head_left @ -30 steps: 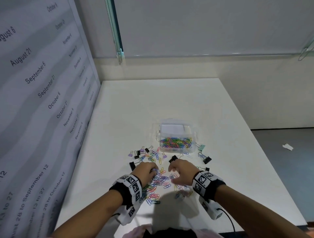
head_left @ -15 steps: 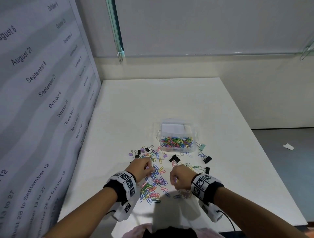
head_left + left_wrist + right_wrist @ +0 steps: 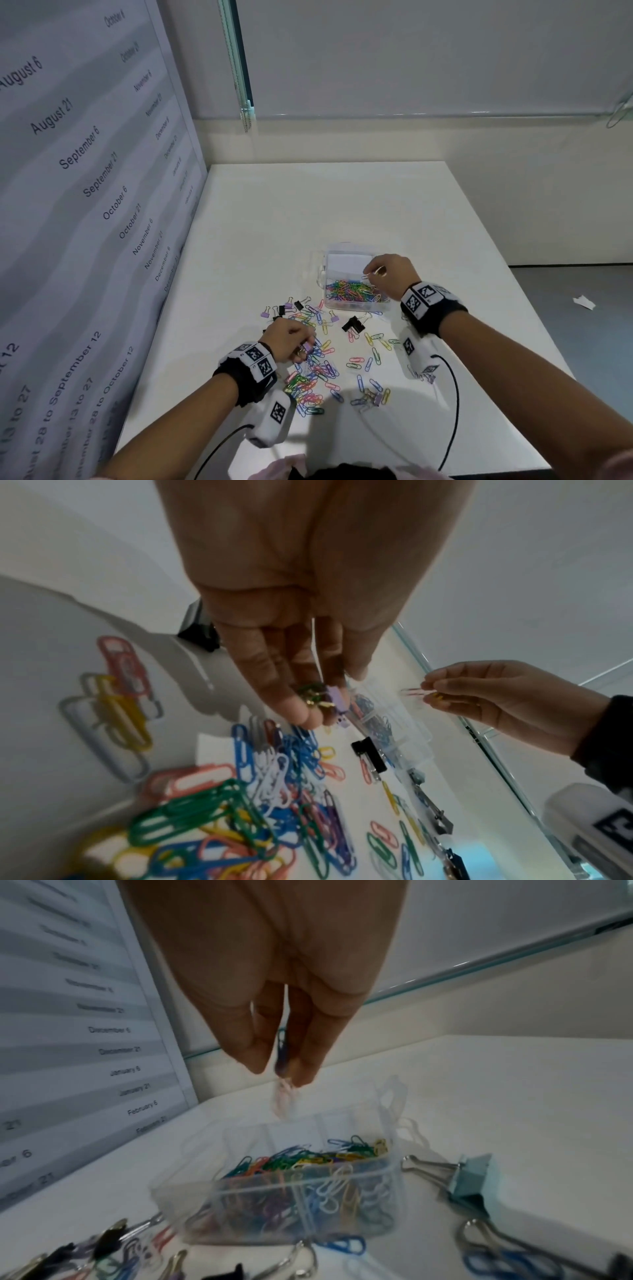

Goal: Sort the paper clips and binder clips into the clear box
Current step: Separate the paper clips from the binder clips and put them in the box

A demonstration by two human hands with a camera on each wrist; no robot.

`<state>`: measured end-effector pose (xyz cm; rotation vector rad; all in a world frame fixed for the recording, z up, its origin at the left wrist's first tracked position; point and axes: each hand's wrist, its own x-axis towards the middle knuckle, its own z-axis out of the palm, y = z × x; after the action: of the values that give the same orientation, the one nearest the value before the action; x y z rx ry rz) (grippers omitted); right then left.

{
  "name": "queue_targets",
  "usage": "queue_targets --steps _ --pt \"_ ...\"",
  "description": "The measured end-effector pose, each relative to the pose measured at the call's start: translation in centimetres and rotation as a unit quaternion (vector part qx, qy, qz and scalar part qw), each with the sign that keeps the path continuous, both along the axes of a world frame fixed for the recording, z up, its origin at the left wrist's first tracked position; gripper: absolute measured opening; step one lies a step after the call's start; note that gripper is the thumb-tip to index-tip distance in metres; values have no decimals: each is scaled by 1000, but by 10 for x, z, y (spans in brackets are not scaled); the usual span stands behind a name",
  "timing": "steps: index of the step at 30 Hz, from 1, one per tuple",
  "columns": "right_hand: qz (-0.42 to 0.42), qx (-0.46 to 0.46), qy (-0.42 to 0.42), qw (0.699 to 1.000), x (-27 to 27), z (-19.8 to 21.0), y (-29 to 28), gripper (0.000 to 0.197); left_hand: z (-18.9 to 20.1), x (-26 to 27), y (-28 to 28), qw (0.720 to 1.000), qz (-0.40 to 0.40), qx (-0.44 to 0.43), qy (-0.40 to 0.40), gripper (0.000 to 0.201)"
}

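A clear box (image 3: 323, 270) (image 3: 178, 1194) on the white table holds a heap of coloured paper clips in its near compartment. My right hand (image 3: 375, 272) (image 3: 279, 1074) hovers above the box and pinches paper clips (image 3: 283, 1096) (image 3: 416, 692), which hang from the fingertips. My left hand (image 3: 303, 347) (image 3: 320, 710), low over the loose pile, grips a purple binder clip (image 3: 337, 706) (image 3: 307, 347) along with some clips. Loose coloured paper clips (image 3: 315, 373) (image 3: 246, 799) and black and purple binder clips (image 3: 352, 323) lie scattered in front of the box.
A light blue binder clip (image 3: 472, 1177) lies just right of the box, more binder clips (image 3: 109, 1237) along its front. A calendar panel (image 3: 85, 205) walls the table's left side. The table's front edge (image 3: 479, 471) is near my body. Cables run from both wrist cameras.
My right hand has risen from the loose pile and moved forward over the box with paper clips pinched. My left hand stayed at the pile and has taken hold of a purple binder clip.
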<state>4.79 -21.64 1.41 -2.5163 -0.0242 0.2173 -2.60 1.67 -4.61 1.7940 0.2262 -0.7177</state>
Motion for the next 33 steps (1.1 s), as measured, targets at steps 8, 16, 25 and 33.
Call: queue_targets --steps 8,16,25,33 --pt "118 15 46 992 -38 -11 28 15 -1 -1 -12 999 -37 -3 1 27" --pt "174 39 109 978 -78 -42 44 19 -4 -6 -21 998 -56 -27 10 22" --pt "14 73 29 997 -43 -28 14 26 -4 -1 -20 995 -31 -66 72 19" --pt "77 101 106 986 -66 -38 26 22 6 3 -34 993 5 -110 37 17"
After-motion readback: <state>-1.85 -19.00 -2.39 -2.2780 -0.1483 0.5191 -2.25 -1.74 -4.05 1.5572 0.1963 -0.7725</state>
